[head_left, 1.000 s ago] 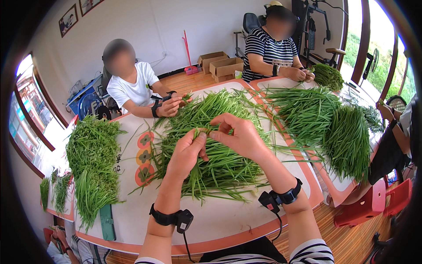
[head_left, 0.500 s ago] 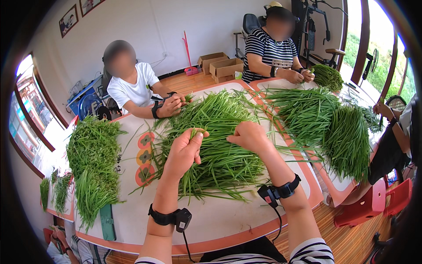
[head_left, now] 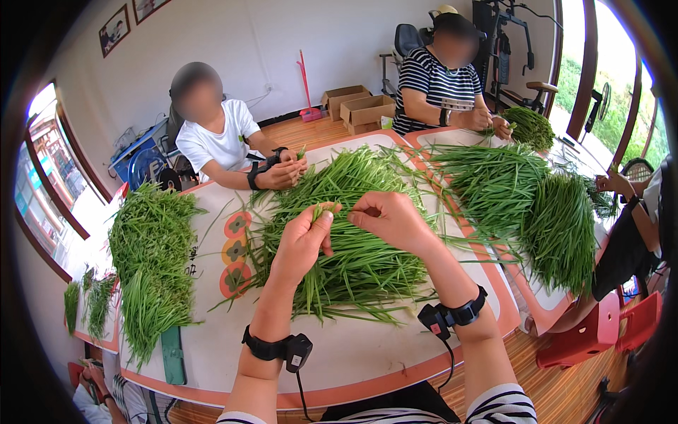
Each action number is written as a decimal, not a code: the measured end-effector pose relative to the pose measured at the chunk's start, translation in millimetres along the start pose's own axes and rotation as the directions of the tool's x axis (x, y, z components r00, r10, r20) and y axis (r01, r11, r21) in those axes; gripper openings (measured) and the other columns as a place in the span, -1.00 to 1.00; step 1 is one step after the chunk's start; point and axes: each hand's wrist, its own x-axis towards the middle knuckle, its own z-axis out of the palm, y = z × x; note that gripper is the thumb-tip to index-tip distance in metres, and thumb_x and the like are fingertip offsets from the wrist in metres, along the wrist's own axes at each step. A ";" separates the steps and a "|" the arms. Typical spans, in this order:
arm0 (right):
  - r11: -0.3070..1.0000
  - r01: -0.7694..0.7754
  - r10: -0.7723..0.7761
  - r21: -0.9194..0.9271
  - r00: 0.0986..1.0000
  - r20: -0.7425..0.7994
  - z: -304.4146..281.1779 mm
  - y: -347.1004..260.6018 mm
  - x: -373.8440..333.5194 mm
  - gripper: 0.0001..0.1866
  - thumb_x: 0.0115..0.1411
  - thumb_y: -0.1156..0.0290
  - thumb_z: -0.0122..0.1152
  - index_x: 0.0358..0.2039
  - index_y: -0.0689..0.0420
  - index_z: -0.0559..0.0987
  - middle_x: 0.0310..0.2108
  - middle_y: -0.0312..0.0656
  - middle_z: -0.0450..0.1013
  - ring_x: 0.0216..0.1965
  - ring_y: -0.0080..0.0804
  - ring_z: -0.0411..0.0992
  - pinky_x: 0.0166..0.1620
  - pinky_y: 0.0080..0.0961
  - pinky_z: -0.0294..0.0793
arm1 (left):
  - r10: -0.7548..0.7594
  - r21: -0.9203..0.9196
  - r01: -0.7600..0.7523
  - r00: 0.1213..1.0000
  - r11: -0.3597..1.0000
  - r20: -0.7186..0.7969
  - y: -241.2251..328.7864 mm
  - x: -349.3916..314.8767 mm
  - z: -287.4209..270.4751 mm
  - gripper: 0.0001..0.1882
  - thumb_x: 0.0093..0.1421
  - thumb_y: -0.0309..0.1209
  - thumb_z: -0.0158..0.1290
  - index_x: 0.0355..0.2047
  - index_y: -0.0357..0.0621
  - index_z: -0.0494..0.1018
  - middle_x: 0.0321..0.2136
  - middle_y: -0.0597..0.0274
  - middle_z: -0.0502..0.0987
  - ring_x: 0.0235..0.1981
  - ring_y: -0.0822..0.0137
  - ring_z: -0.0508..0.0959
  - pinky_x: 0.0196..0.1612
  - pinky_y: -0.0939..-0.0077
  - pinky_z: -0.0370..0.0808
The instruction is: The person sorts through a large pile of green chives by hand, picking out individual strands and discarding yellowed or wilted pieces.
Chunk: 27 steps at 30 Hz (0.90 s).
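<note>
Over a big heap of green chives [head_left: 367, 265] in the middle of the table, my left hand [head_left: 305, 237] is closed on a few chives [head_left: 322, 210], whose pale green ends poke out at the fingertips. My right hand [head_left: 393, 220] is just right of it, bent at the wrist, with thumb and forefinger pinched together a short gap from those ends. Whether anything sits in that pinch is too small to make out. Both wrists wear black straps with small boxes and cables.
A second chive pile [head_left: 155, 261] lies at the left by a dark green case [head_left: 173, 355]. More bundles [head_left: 558, 226] cover the adjoining table at right. Two people sit across, handling chives; another person's hands [head_left: 614, 181] show at the right edge. Red stools [head_left: 579, 332] stand below.
My right hand has moved left, closer to my left hand, and its fingers have come to the chive ends' height. My left hand keeps its hold, nearly in place.
</note>
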 end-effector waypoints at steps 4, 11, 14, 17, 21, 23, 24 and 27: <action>1.000 0.023 -0.023 0.016 1.000 -0.007 5.9 1.7 -0.2 -0.79 0.01 0.30 0.20 -0.51 0.21 0.53 -0.66 -0.16 0.42 -0.64 -0.40 0.38 -0.51 -0.51 0.34 | -0.002 -0.050 0.003 1.000 0.999 0.029 -1.9 0.4 3.9 -0.68 0.25 -0.31 -0.15 -0.09 -0.26 0.37 -0.66 0.44 0.28 -0.63 0.60 0.32 -0.58 0.67 0.35; 0.996 0.083 -0.082 -0.022 0.994 0.070 11.5 -7.2 -4.6 -0.82 0.00 0.33 0.17 -0.51 0.20 0.53 -0.63 -0.13 0.44 -0.61 -0.30 0.42 -0.49 -0.47 0.37 | -0.030 -0.076 0.033 0.999 0.997 0.037 -4.4 1.3 3.7 -0.68 0.24 -0.30 -0.15 -0.12 -0.28 0.37 -0.62 0.38 0.31 -0.60 0.54 0.34 -0.55 0.64 0.38; 0.997 0.049 -0.041 -0.061 0.990 0.137 10.2 -10.2 -6.1 -0.84 -0.01 0.34 0.16 -0.51 0.18 0.53 -0.61 -0.13 0.46 -0.59 -0.26 0.43 -0.48 -0.45 0.38 | -0.035 -0.090 0.037 0.999 0.995 0.023 -3.6 1.4 2.5 -0.72 0.24 -0.29 -0.14 -0.20 -0.26 0.38 -0.61 0.36 0.33 -0.60 0.52 0.35 -0.54 0.63 0.38; 0.993 0.107 -0.098 -0.058 0.985 0.142 10.7 -6.1 -6.2 -0.85 0.01 0.39 0.20 -0.48 0.21 0.52 -0.65 -0.21 0.44 -0.66 -0.53 0.35 -0.54 -0.57 0.33 | -0.037 -0.106 0.039 0.999 0.994 0.024 -4.7 1.2 2.1 -0.74 0.24 -0.28 -0.14 -0.27 -0.24 0.37 -0.60 0.35 0.33 -0.60 0.49 0.36 -0.52 0.61 0.38; 0.991 0.126 -0.120 -0.041 0.985 0.124 11.2 -5.5 -6.2 -0.84 0.02 0.38 0.19 -0.48 0.22 0.52 -0.65 -0.20 0.44 -0.66 -0.54 0.34 -0.55 -0.57 0.32 | -0.025 -0.100 0.028 0.999 0.995 0.038 -7.4 2.1 -0.3 -0.75 0.24 -0.28 -0.14 -0.28 -0.24 0.36 -0.58 0.34 0.34 -0.58 0.49 0.37 -0.49 0.60 0.39; 0.989 0.139 -0.132 -0.044 0.984 0.121 10.2 -6.5 -6.5 -0.83 0.02 0.36 0.20 -0.48 0.22 0.52 -0.65 -0.20 0.44 -0.66 -0.54 0.35 -0.55 -0.57 0.32 | -0.009 -0.129 0.011 1.000 0.992 0.016 -8.4 2.7 -1.8 -0.74 0.24 -0.28 -0.15 -0.26 -0.24 0.36 -0.52 0.32 0.37 -0.49 0.48 0.40 -0.44 0.58 0.40; 0.989 0.136 -0.127 -0.058 0.983 0.134 8.8 -6.9 -6.4 -0.81 0.04 0.33 0.20 -0.48 0.22 0.53 -0.65 -0.20 0.44 -0.66 -0.53 0.34 -0.55 -0.57 0.32 | -0.010 -0.129 0.012 1.000 0.992 0.018 -7.5 2.8 -1.0 -0.74 0.24 -0.28 -0.15 -0.26 -0.24 0.36 -0.52 0.32 0.37 -0.49 0.48 0.40 -0.44 0.58 0.40; 0.993 0.076 -0.062 -0.088 0.987 0.148 3.9 -6.8 -4.3 -0.74 0.05 0.24 0.19 -0.49 0.21 0.53 -0.64 -0.15 0.44 -0.61 -0.37 0.39 -0.50 -0.50 0.36 | 0.005 -0.138 -0.013 0.999 0.990 -0.052 -3.6 2.6 0.9 -0.75 0.25 -0.29 -0.16 -0.26 -0.23 0.35 -0.46 0.30 0.40 -0.40 0.47 0.42 -0.37 0.57 0.40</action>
